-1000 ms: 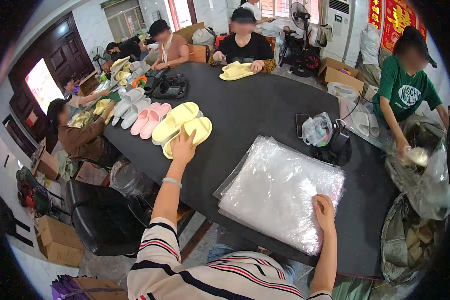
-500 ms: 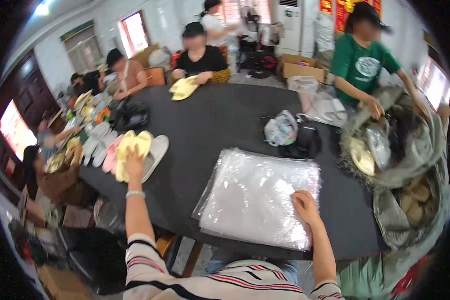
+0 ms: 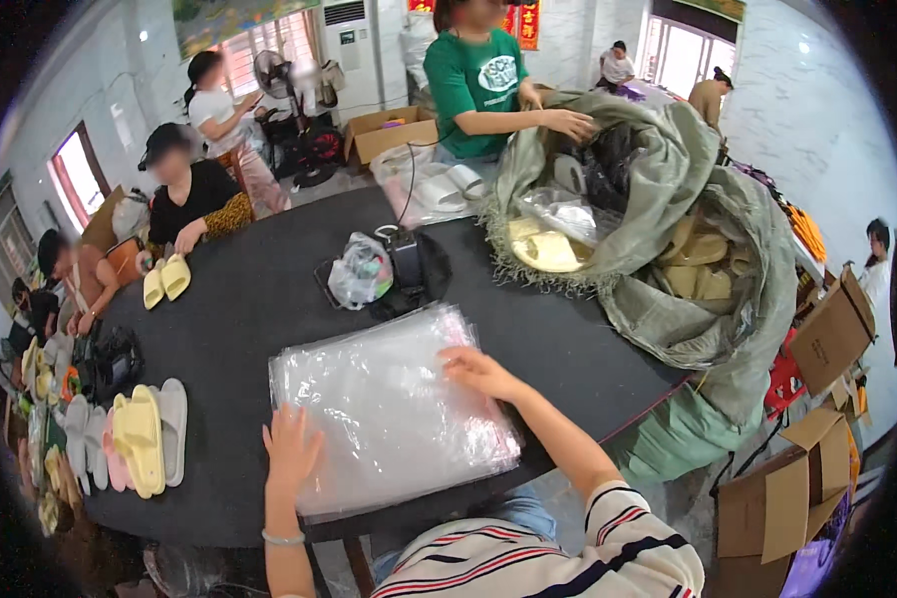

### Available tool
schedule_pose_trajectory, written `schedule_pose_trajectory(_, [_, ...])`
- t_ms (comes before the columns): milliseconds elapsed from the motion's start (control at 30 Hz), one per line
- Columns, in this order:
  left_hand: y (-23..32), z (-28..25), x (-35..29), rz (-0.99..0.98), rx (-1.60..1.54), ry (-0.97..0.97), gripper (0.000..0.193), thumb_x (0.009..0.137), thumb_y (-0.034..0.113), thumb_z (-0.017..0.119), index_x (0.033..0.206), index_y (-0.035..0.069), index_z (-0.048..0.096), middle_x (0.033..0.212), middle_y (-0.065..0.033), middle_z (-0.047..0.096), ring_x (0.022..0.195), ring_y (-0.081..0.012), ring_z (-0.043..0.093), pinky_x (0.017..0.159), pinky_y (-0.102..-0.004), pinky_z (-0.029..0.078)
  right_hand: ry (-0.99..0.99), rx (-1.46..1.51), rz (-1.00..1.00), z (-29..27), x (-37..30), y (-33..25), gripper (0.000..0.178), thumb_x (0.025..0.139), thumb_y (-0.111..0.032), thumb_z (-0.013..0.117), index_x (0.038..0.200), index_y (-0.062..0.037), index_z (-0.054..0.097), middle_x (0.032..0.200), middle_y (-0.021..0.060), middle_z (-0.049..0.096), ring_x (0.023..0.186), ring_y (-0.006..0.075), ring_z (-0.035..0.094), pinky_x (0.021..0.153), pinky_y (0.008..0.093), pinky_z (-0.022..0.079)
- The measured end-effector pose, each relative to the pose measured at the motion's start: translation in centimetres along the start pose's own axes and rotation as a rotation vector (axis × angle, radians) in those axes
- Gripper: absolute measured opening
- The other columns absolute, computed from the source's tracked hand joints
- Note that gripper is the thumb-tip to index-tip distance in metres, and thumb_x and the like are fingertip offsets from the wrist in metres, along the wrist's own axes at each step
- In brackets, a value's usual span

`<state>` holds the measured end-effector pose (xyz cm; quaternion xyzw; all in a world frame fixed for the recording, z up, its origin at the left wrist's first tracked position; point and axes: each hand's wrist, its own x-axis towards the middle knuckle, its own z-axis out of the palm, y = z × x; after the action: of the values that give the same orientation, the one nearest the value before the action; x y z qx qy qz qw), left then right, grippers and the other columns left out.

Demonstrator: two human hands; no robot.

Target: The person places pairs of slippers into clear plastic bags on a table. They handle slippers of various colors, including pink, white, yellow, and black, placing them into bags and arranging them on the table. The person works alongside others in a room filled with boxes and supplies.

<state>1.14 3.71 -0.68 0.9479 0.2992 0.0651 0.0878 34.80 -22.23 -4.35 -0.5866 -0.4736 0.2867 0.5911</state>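
Note:
A flat stack of clear plastic bags (image 3: 379,399) lies on the dark table in front of me. My left hand (image 3: 294,446), fingers spread, rests at the stack's left edge. Over the upper right part of the bags is my right hand (image 3: 480,373), its fingers stretched loosely leftward with nothing seen in them. Left of the stack stands a row of slippers: yellow slippers (image 3: 140,444) lie in front, with a grey slipper (image 3: 175,429) on their right. Pink slippers (image 3: 118,458) and more grey slippers (image 3: 77,439) show to their left.
Beyond the stack sit a small bag of bits (image 3: 361,271) and a black object (image 3: 419,264). Large woven sacks (image 3: 658,199) with slippers stand at the right, a person in green beside them. Across the dark table (image 3: 249,299), another person touches yellow slippers (image 3: 166,280). Cardboard boxes (image 3: 787,498) stand lower right.
My left hand has left the yellow slippers and come to the bags. My right hand has moved farther up the stack. The view has turned right. The person across has set down yellow slippers.

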Motion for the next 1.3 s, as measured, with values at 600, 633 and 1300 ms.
schedule_pose_trajectory(600, [0.4,4.0,-0.7,0.024,-0.011,0.182,0.058,0.091,0.04,0.055,0.141,0.012,0.047,0.151,-0.0155,0.035,0.141,-0.0361,0.026,0.115,-0.0536,0.018,0.694,-1.414,0.495,-24.4,2.0,0.6,0.042,0.068,-0.032,0.078,0.1,-0.0107,0.062,0.096,0.0114,0.07,0.095,0.0275,0.065,0.088,0.0454,0.041])
schedule_pose_trajectory(633, [0.4,4.0,-0.7,0.023,-0.022,0.183,0.058,0.09,0.041,0.055,0.14,0.011,0.047,0.151,-0.0166,0.035,0.141,-0.0367,0.027,0.115,-0.0539,0.017,0.651,-1.434,0.433,-23.7,1.7,1.0,0.036,0.069,-0.03,0.076,0.096,-0.0104,0.063,0.093,0.0114,0.07,0.093,0.0277,0.065,0.085,0.0451,0.041])
schedule_pose_trajectory(1300, [-0.5,4.1,-1.3,0.044,-0.016,0.247,0.056,0.09,0.042,0.056,0.137,0.012,0.051,0.148,-0.0153,0.039,0.139,-0.0369,0.031,0.112,-0.0557,0.022,0.552,-0.878,-0.158,-5.0,-1.5,-23.2,0.029,0.074,-0.01,0.08,0.082,-0.0013,0.054,0.07,0.0027,0.049,0.062,0.01,0.042,0.056,0.0265,0.037])
